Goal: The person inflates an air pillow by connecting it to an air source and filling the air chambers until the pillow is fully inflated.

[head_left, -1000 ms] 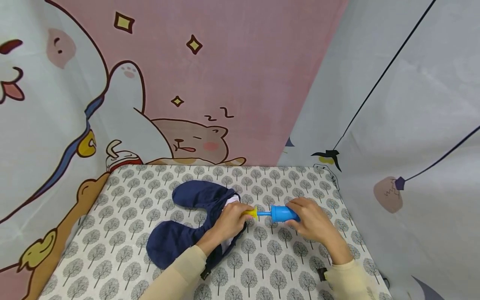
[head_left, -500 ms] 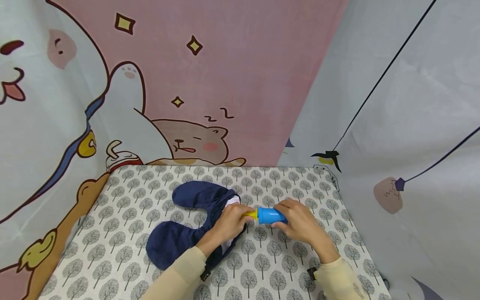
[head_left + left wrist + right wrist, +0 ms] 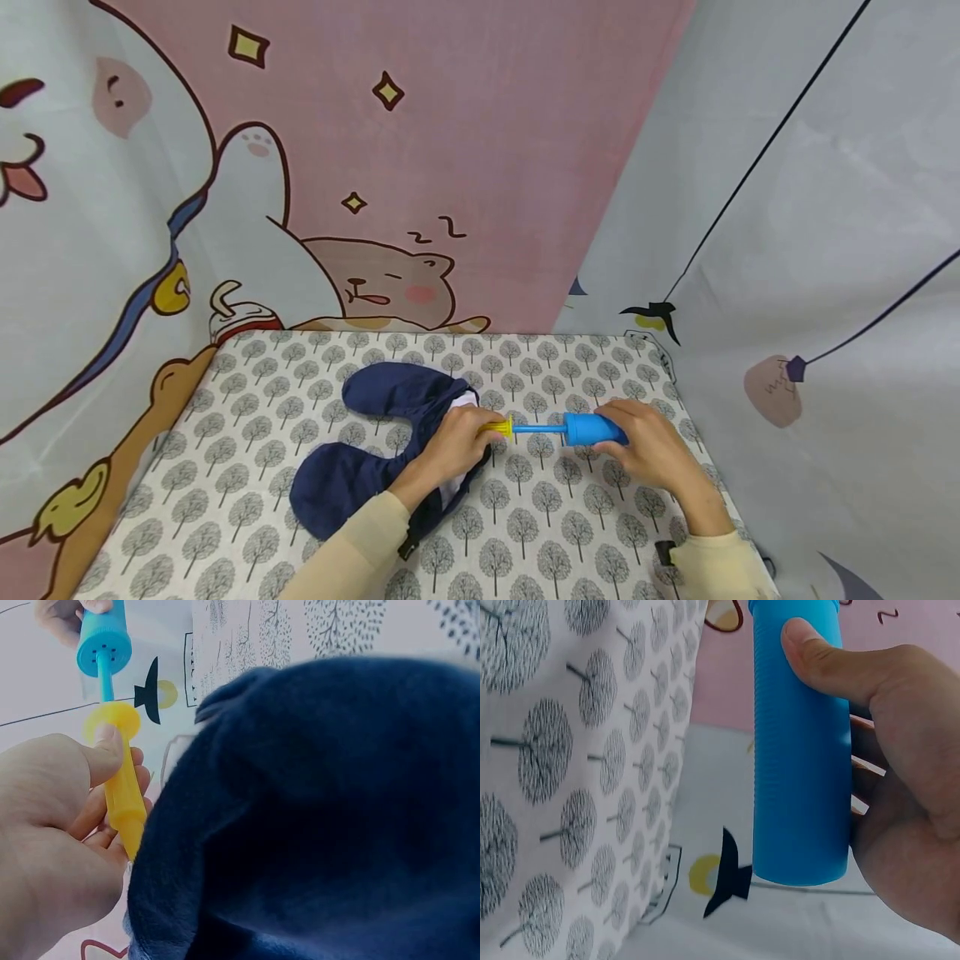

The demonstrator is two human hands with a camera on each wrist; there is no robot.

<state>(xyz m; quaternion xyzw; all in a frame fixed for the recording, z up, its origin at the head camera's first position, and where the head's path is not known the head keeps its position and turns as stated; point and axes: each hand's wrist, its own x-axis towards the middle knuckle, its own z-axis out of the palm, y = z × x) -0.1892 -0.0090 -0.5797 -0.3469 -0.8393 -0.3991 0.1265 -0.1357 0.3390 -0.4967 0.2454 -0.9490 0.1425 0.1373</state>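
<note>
A hand pump with a blue barrel and a yellow nozzle end is held level between both hands. My left hand grips the yellow end, thumb on one side and fingers round the other. The tip of the yellow end meets the navy U-shaped neck pillow, at the white patch on its curve; the exact joint is hidden. My right hand grips the blue barrel, with the thumb along it in the right wrist view. A thin blue rod shows between barrel and yellow end.
The pillow lies on a table cloth printed with grey trees. A pink and white cartoon curtain stands behind, and a pale curtain on the right. A black buckle hangs at the pillow's near edge.
My right hand moved left with the blue barrel until it met the yellow end, then drew back right, baring a longer stretch of rod. My left hand and the pillow stayed almost still.
</note>
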